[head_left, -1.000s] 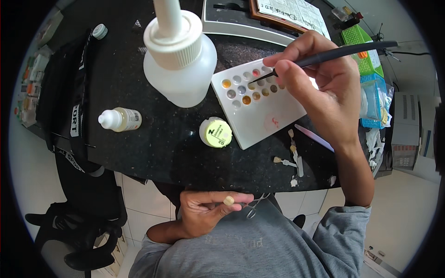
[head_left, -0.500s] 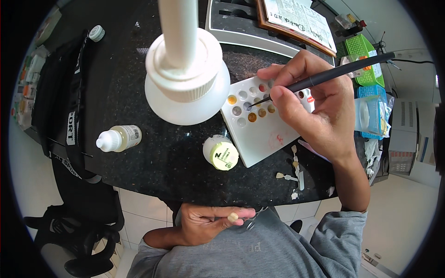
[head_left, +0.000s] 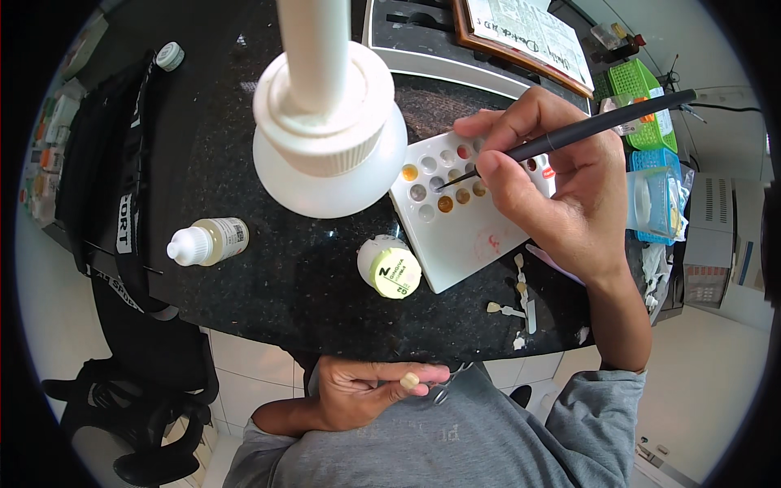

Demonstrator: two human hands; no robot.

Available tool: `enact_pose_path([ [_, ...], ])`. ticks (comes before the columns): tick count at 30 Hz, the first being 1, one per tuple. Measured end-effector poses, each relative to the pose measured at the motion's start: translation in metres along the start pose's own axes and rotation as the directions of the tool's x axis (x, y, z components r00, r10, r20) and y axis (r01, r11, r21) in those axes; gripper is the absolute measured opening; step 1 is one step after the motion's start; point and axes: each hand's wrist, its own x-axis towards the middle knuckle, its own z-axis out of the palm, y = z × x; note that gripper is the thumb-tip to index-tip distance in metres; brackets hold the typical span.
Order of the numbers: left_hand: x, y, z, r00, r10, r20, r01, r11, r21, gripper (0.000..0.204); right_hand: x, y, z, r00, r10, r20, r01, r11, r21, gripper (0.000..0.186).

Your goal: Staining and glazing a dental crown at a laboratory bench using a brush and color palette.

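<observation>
My right hand (head_left: 561,195) grips a thin dark brush (head_left: 590,122), its fine tip at a greyish well in the upper part of a white ceramic palette (head_left: 464,244), which has several wells of yellow, brown, grey and red. My left hand (head_left: 358,390), low by my lap, holds metal forceps (head_left: 443,393) with a small cream tooth-shaped piece (head_left: 409,379) at the fingertips. Near the palette stand a lime-lidded jar (head_left: 395,272), a small white-capped bottle (head_left: 224,240) and a large white pump bottle (head_left: 329,163). Small tabs with tooth shapes (head_left: 521,309) lie below the palette.
A clipboard with paper (head_left: 525,37) lies on a grey slotted case (head_left: 407,61) at the back. Green (head_left: 630,81) and blue (head_left: 651,160) baskets stand at the right. A black strapped bag (head_left: 106,163) is at the left, a black chair (head_left: 146,407) below it.
The view has shifted, so the table appears lower than a second ago. The brush tip has moved to a greyish well. Over the last half second little has moved.
</observation>
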Motion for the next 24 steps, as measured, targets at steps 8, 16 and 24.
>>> enact_pose_path([
  [8, 0.0, -0.005, 0.006, 0.996, 0.064, -0.065, -0.069, 0.995, -0.069, 0.017, -0.012, -0.03, -0.021, 0.991, -0.021, -0.134, 0.008, 0.996, -0.094, 0.019],
  [16, 0.007, -0.013, 0.025, 0.994, 0.065, -0.089, -0.074, 0.992, -0.104, 0.019, -0.107, -0.04, -0.044, 0.94, -0.03, -0.339, 0.031, 1.0, -0.002, 0.03],
  [24, 0.017, -0.019, 0.065, 0.989, -0.114, -0.094, 0.091, 0.971, -0.221, 0.025, -0.17, -0.021, 0.005, 0.927, -0.18, -0.329, 0.252, 0.949, 0.189, 0.02],
])
